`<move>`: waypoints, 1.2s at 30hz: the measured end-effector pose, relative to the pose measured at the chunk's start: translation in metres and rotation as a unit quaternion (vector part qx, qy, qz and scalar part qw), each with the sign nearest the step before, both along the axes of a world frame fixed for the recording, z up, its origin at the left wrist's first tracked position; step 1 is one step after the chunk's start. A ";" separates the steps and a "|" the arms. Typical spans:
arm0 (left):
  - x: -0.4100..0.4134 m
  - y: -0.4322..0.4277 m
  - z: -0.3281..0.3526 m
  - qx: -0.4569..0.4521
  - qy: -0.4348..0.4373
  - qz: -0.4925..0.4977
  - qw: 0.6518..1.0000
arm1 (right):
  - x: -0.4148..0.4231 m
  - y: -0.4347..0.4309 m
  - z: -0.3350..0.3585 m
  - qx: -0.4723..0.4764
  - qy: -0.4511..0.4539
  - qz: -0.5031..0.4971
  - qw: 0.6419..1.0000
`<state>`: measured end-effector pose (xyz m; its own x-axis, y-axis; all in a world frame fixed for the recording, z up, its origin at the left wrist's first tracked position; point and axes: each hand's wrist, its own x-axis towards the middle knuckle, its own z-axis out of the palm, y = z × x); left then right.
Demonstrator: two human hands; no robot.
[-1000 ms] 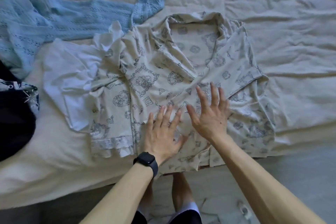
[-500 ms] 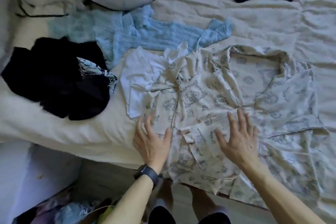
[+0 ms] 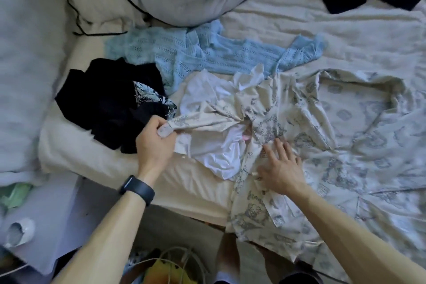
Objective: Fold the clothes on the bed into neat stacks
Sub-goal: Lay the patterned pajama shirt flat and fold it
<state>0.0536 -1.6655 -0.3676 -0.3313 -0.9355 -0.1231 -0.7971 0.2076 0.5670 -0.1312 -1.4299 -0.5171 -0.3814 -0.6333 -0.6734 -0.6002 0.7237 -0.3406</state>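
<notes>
The cream cotton shirt with grey-blue cartoon print (image 3: 345, 140) lies spread open on the pale, rumpled bed (image 3: 196, 182), its hem hanging over the near edge. The left hand (image 3: 154, 143), with a black smartwatch (image 3: 137, 189) on its wrist, pinches the shirt's sleeve cuff (image 3: 164, 130), drawn out over a crumpled white garment (image 3: 219, 159). The right hand (image 3: 282, 168) presses flat, fingers straight, on the shirt front. A light blue knitted cardigan (image 3: 207, 55) and a heap of black clothes (image 3: 108, 108) lie beyond
</notes>
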 end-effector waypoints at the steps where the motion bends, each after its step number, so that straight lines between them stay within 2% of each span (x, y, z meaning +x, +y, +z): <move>1: -0.005 -0.016 0.012 -0.064 -0.004 -0.027 0.998 | -0.001 -0.002 0.001 0.007 -0.002 0.002 1.000; 3: -0.019 -0.044 0.029 -0.173 -0.027 -0.073 0.982 | -0.004 -0.006 0.005 0.017 -0.007 0.001 1.000; 5: -0.029 -0.070 0.041 -0.243 -0.063 -0.100 0.963 | -0.005 -0.006 0.009 0.029 -0.007 0.005 1.000; 8: -0.029 -0.114 0.052 -0.372 -0.055 -0.118 0.919 | -0.004 -0.010 0.013 0.052 -0.005 0.009 0.999; 10: -0.015 -0.144 0.046 -0.425 -0.089 -0.122 0.893 | -0.003 -0.017 0.016 0.062 -0.009 0.001 0.998; 12: 0.005 -0.162 0.029 -0.385 -0.188 -0.156 0.890 | -0.003 -0.027 0.019 0.081 -0.009 -0.011 0.997; 13: 0.015 -0.170 0.015 -0.332 -0.278 -0.188 0.881 | -0.003 -0.033 0.022 0.096 -0.006 -0.016 0.995; 15: 0.029 -0.181 -0.010 -0.192 -0.468 -0.250 0.825 | -0.001 -0.047 0.030 0.129 0.012 -0.023 0.991; 16: 0.032 -0.185 -0.022 -0.119 -0.517 -0.246 0.811 | -0.001 -0.056 0.035 0.138 0.028 -0.033 0.989; 17: 0.031 -0.191 -0.032 -0.054 -0.521 -0.222 0.822 | 0.000 -0.067 0.041 0.136 0.054 -0.050 0.988; 19: 0.028 -0.198 -0.046 0.032 -0.432 -0.150 0.889 | 0.002 -0.094 0.051 0.091 0.133 -0.075 0.984; 21: 0.029 -0.201 -0.058 0.061 -0.269 -0.048 0.960 | 0.007 -0.129 0.061 0.003 0.190 -0.086 0.978; 23: 0.030 -0.202 -0.064 0.095 -0.106 0.077 0.987 | 0.012 -0.174 0.068 -0.086 0.184 -0.098 0.974; 25: 0.032 -0.203 -0.068 0.156 -0.016 0.184 0.970 | 0.015 -0.224 0.071 -0.142 0.130 -0.094 0.977; 26: 0.036 -0.203 -0.071 0.199 -0.019 0.202 0.959 | 0.016 -0.250 0.071 -0.155 0.094 -0.088 0.980; 29: 0.048 -0.211 -0.085 0.297 -0.068 0.173 0.937 | 0.022 -0.326 0.065 -0.165 0.025 -0.042 0.985; 32: 0.055 -0.225 -0.094 0.348 -0.038 0.149 0.925 | 0.034 -0.386 0.054 -0.160 -0.020 0.016 0.987; 36: 0.058 -0.240 -0.103 0.342 0.015 0.119 0.932 | 0.052 -0.437 0.038 -0.116 -0.043 0.067 0.990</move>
